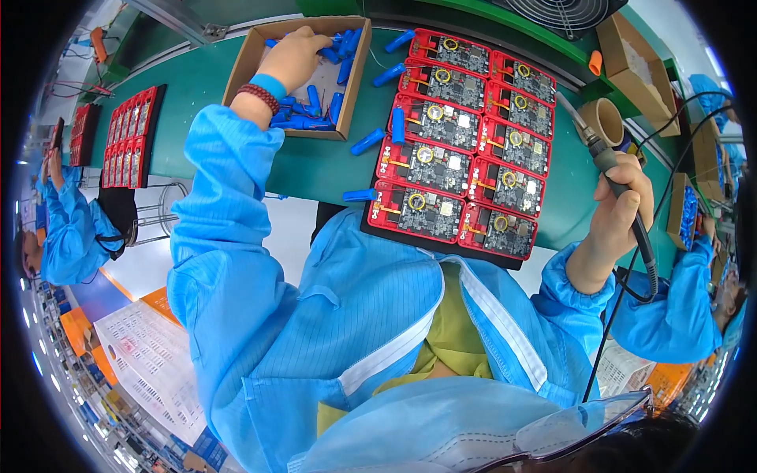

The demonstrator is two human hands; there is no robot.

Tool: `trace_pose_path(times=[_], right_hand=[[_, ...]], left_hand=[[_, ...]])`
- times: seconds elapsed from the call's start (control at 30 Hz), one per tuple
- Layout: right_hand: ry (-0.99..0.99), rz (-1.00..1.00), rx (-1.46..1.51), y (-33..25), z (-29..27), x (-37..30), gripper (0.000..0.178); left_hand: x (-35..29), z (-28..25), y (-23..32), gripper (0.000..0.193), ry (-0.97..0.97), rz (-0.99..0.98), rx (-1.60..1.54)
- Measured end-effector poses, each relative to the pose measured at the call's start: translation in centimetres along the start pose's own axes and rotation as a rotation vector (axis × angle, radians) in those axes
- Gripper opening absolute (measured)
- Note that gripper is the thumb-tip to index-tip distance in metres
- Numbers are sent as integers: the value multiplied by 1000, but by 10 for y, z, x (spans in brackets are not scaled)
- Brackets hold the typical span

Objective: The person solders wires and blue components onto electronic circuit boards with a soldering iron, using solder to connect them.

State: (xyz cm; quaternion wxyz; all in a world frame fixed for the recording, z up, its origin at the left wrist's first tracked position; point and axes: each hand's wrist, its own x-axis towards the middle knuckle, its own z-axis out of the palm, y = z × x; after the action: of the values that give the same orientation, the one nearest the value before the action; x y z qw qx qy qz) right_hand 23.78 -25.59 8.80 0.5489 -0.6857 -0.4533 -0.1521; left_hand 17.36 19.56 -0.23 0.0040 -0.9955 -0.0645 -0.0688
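My left hand (290, 61) reaches into a shallow cardboard box (239, 72) of blue cylindrical batteries (314, 101). Its fingers are bent over the contents, and what lies under the fingertips is hidden. In my right hand (627, 197) is a soldering iron (602, 156), its metal tip pointing up and left, apart from the boards. Between my hands, two columns of red frames holding circuit boards (453, 126) lie on a dark tray (410, 240). Several loose blue batteries (368, 142) lie along the left side of the frames; one (398, 124) rests on a frame's edge.
A brown cardboard roll (602, 122) stands on the green bench (323, 169), right of the boards. Behind it are an open carton (631, 59) and a fan grille (560, 12). The iron's black cable (607, 331) hangs at right. Co-workers in blue (670, 307) sit on both sides.
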Motion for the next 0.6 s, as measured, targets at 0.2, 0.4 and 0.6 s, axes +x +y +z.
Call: trace_pose_path(times=[0.2,0.4,0.6], right_hand=[[16,-28,11,-4,1,-5,34],[-9,38,57,-7,17,-9,29],[-258,-13,128,-11,69,6,39]], left_hand=[[1,-2,3,31,110,186,190],[-32,-73,62,19,-28,-32,-936],[-57,-87,164,23,-620,67,-1678]])
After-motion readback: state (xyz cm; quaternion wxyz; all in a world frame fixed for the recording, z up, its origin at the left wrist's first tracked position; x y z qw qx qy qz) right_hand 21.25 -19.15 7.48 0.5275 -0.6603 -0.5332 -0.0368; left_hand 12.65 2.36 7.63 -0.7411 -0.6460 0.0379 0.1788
